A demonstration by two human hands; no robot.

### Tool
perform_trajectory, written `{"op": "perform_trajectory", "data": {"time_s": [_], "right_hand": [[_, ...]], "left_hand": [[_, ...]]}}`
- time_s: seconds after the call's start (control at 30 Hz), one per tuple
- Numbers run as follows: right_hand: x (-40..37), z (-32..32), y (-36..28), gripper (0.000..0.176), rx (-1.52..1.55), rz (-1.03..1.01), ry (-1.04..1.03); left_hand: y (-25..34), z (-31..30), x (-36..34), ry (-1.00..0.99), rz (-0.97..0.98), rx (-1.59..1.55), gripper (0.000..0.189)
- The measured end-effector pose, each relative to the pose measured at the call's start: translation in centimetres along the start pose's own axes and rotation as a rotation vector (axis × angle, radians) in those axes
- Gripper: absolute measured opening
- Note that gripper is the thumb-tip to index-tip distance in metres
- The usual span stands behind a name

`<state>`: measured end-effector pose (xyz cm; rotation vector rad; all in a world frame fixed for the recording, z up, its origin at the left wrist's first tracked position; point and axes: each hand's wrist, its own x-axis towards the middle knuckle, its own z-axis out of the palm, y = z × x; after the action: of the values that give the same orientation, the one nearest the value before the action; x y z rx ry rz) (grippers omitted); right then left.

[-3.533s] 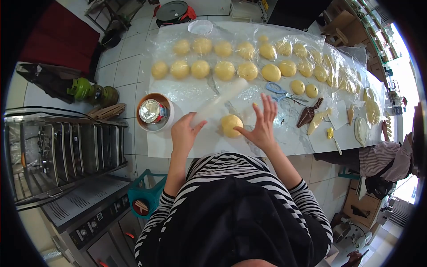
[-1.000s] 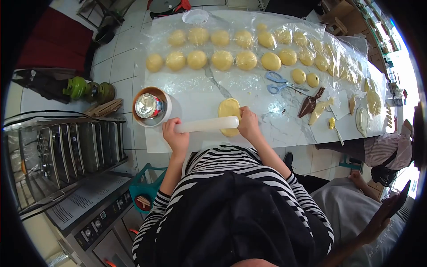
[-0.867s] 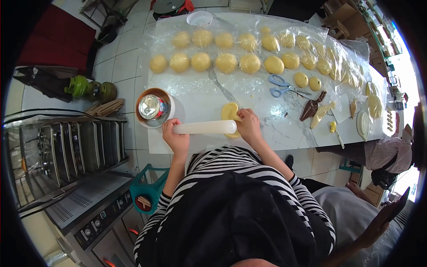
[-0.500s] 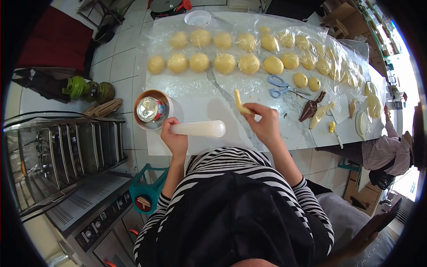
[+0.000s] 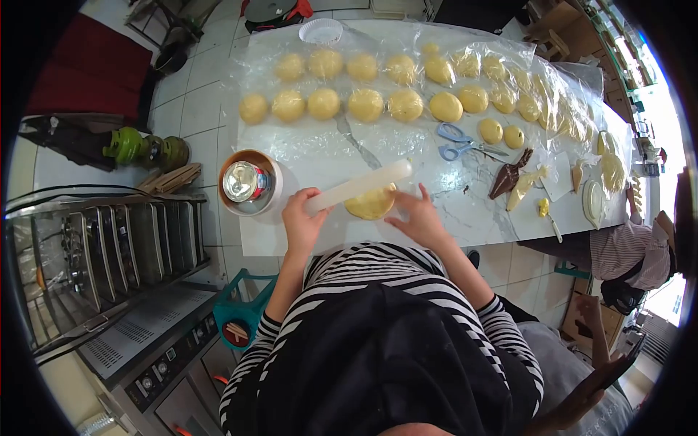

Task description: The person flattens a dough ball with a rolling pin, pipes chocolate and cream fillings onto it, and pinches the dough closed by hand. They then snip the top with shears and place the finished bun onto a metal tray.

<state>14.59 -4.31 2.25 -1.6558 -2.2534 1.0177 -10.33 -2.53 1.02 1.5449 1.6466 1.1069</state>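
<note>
- Overall, pale floor tiles point(image 5: 203, 109) filled the room, with a metal rack point(image 5: 109, 247) of trays at the left edge of the frame and an oven point(image 5: 145, 327) at the lower left.
- The white table point(image 5: 465, 211), veined with grey and glossy, stretched from the upper middle to the right.
- One person point(image 5: 552, 356) in grey at the lower right held a dark device point(image 5: 625, 360); another person point(image 5: 618, 254), in stripes, was at the right edge.
- Wrinkled clear plastic point(image 5: 320, 134) shone across the upper part of the table, over rows of yellow dough balls point(image 5: 365, 105).
- A bowl point(image 5: 276, 196) left of centre held a tin point(image 5: 241, 180).
- The smooth whitish rolling pin point(image 5: 363, 184) slanted up to the right, its lower left end gripped by the left hand point(image 5: 302, 218).
- The right hand point(image 5: 419, 218), open and blurred, had its fingers spread at the dough disc's right side; whether they touched it could not be told.
- The dough disc point(image 5: 371, 206) lay on the table near the centre, flat, roundish and pale yellow, its upper left side partly behind the pin.
- Blue-handled scissors point(image 5: 475, 145) and a dark piping bag point(image 5: 503, 180) lay right of centre.
</note>
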Motion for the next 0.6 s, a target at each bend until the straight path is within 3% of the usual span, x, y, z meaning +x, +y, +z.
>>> {"op": "perform_trajectory", "data": {"time_s": [0.03, 0.07, 0.13, 0.17, 0.2, 0.27, 0.3, 0.37, 0.4, 0.47, 0.5, 0.6], "right_hand": [[0.3, -0.4, 0.0, 0.073, 0.386, 0.045, 0.276], [0.3, -0.8, -0.1, 0.073, 0.385, 0.042, 0.273], [0.4, -2.9, -1.7, 0.078, 0.757, 0.048, 0.52], [0.6, -2.2, -0.5, 0.077, 0.605, -0.064, 0.417], [0.8, -1.1, 1.2, 0.077, 0.605, -0.066, 0.419], [1.2, 0.7, 4.0, 0.072, 0.229, -0.089, 0.219], [1.4, 0.3, 3.5, 0.072, 0.225, -0.092, 0.22], [1.9, 0.1, 2.0, 0.052, -0.144, -0.09, 0.548], [2.5, 0.5, 1.9, 0.052, -0.144, -0.09, 0.544], [5.0, 1.5, 2.9, 0.034, -0.152, 0.003, 0.772], [6.2, 1.6, 3.5, 0.022, -0.075, -0.035, 0.8], [8.0, 1.0, 4.3, 0.022, -0.137, -0.026, 0.696]], "left_hand": [[0.8, 0.0, 0.0, -0.072, 0.07, 0.095, 0.027], [1.2, 0.1, 0.0, -0.143, 0.139, 0.189, 0.03], [1.1, 0.6, -0.1, -0.205, 0.166, 0.237, 0.031], [1.0, 0.9, -0.1, -0.272, 0.198, 0.282, 0.032], [0.4, 1.1, -0.1, -0.271, 0.201, 0.284, 0.032], [-0.6, 1.8, -0.1, -0.305, 0.313, 0.357, 0.028], [-0.2, 2.0, 0.1, -0.3, 0.314, 0.356, 0.028], [0.7, 2.4, 0.6, -0.105, 0.505, 0.672, 0.025], [0.4, 2.7, 1.2, -0.107, 0.501, 0.672, 0.025], [-0.4, 3.5, 3.2, -0.151, 0.372, 0.724, 0.029], [-0.5, 3.7, 4.1, -0.154, 0.369, 0.724, 0.029], [-0.2, 4.3, 7.2, -0.203, 0.259, 0.678, 0.035]]}}
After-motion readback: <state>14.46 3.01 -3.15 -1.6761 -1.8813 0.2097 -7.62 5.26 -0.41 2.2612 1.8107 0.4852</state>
